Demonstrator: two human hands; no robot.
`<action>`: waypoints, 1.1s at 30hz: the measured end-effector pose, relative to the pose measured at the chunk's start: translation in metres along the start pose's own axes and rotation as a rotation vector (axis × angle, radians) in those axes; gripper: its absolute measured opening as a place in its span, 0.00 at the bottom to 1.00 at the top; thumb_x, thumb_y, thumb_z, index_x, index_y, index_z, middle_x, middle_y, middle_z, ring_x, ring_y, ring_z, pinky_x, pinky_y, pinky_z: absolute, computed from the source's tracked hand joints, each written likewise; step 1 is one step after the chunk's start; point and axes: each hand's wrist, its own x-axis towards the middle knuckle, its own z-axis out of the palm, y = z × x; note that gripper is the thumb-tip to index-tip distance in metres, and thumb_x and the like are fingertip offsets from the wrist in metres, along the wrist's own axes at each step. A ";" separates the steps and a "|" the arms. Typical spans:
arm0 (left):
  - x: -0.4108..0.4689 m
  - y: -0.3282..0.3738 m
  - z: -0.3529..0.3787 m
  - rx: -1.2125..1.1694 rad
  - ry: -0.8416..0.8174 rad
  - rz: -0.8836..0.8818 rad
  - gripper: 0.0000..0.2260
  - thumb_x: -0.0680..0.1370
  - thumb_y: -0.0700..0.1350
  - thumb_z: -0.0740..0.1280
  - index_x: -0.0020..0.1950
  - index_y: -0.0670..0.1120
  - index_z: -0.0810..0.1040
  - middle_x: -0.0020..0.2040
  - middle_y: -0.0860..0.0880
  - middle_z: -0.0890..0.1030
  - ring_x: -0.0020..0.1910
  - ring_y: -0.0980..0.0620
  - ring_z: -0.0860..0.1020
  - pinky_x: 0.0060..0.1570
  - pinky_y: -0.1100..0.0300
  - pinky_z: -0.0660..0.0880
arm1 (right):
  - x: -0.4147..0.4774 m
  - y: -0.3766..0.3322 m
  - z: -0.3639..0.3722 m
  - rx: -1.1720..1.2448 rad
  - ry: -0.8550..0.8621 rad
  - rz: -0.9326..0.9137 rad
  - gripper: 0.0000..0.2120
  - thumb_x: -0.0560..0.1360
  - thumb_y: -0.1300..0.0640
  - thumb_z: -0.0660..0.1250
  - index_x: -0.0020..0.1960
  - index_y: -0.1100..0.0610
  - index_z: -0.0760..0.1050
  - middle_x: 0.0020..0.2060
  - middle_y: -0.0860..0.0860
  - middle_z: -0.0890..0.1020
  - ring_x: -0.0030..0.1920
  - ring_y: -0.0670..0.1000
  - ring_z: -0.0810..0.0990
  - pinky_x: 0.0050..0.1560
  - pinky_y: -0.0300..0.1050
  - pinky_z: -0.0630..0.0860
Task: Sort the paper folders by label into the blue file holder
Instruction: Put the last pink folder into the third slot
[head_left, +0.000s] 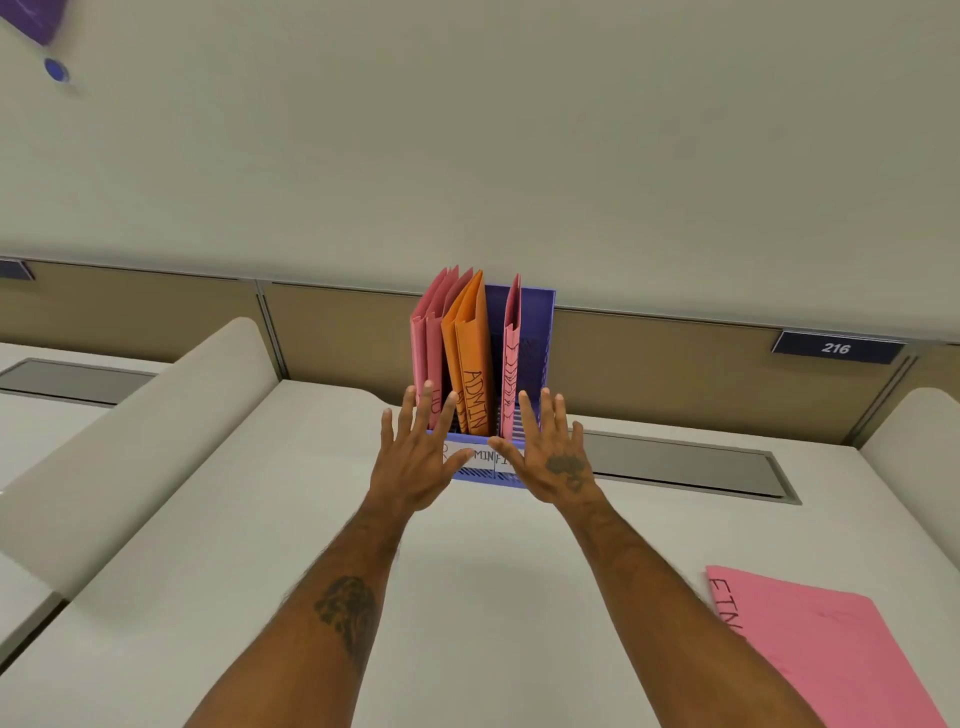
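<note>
Nearly done: pink and orange folders (470, 358) stand sorted in the holder (535, 332). My hands (415, 457) (553, 457) hover spread and empty before it. One pink folder (831, 644) lies unfiled near right on the counter (493, 597).

Blue file holder (537, 332) matt slotted plastic; pink folders (428, 338) and orange folders (470, 358) matt paper; surface (467, 597) smooth, off-white, low sheen.

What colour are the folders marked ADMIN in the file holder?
Orange; the ADMIN folders stand mid-holder, clearest in the head view.
</note>
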 end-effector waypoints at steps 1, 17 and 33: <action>-0.006 0.003 0.001 -0.012 0.007 -0.008 0.37 0.72 0.75 0.34 0.74 0.59 0.26 0.75 0.50 0.25 0.75 0.47 0.27 0.72 0.42 0.31 | -0.006 0.004 0.000 -0.009 -0.007 -0.010 0.56 0.56 0.20 0.23 0.78 0.48 0.36 0.78 0.56 0.38 0.77 0.59 0.38 0.73 0.64 0.45; -0.108 0.061 0.017 -0.041 -0.089 -0.002 0.37 0.75 0.72 0.40 0.78 0.56 0.33 0.80 0.47 0.36 0.79 0.45 0.34 0.74 0.42 0.35 | -0.137 0.057 0.008 -0.094 -0.055 0.104 0.47 0.67 0.24 0.32 0.79 0.50 0.42 0.78 0.57 0.47 0.78 0.59 0.44 0.73 0.64 0.46; -0.171 0.144 0.054 -0.127 -0.184 0.170 0.42 0.71 0.74 0.35 0.79 0.54 0.35 0.81 0.46 0.37 0.79 0.45 0.36 0.75 0.41 0.37 | -0.272 0.117 0.006 -0.142 -0.071 0.303 0.50 0.64 0.25 0.25 0.79 0.51 0.42 0.78 0.57 0.46 0.78 0.59 0.42 0.74 0.63 0.46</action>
